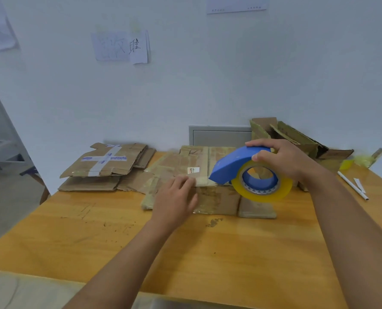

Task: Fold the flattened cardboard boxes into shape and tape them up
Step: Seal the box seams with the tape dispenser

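A folded cardboard box (pixel 210 197) stands on the wooden table (pixel 96 237), its top flaps closed and streaked with tape. My left hand (pixel 176 197) presses flat on the box's near left edge with straight fingers. My right hand (pixel 283 159) grips a blue tape dispenser (pixel 232 166) loaded with a yellow tape roll (pixel 261 181), whose front end touches the box top near a small white label (pixel 193 170). A pile of flattened cardboard boxes (pixel 105 166) lies at the table's far left.
An open, battered cardboard box (pixel 295 137) sits at the back right against the wall. A white pen (pixel 353 185) and a paper scrap lie by the right edge, with yellow tape scraps (pixel 350 162) behind them. A grey panel (pixel 219 136) is set in the wall.
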